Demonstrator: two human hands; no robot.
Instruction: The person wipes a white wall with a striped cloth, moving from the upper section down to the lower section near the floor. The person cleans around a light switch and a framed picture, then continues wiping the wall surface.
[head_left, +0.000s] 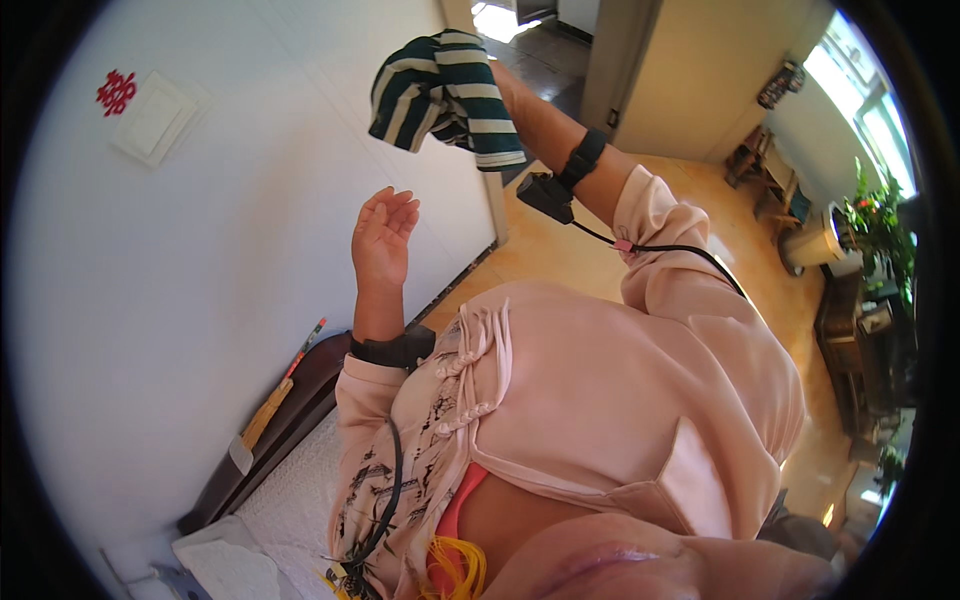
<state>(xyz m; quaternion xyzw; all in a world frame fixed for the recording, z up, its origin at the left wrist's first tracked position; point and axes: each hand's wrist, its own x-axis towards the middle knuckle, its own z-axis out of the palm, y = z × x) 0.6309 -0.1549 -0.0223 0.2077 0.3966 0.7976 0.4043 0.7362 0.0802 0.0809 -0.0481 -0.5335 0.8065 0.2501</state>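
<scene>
A green-and-white striped cloth (450, 97), which looks like a garment, is held up in front of the doorway. My right hand is hidden behind or inside its folds; only the outstretched forearm shows, with a black strap and a small black device (546, 196) near the wrist. My left hand (382, 236) is raised close to the white wall, below the cloth and apart from it. Its palm faces the camera, the fingers are loosely curled, and nothing is in it. A black band (382, 351) circles that wrist.
A bed with a dark wooden headboard (315, 382) and white cover (292, 465) lies at lower left. A straw brush (266, 416) rests on the headboard. The doorframe (622, 67) stands beyond the cloth. Along the right are a potted plant (874, 217) and dark wooden furniture (840, 337).
</scene>
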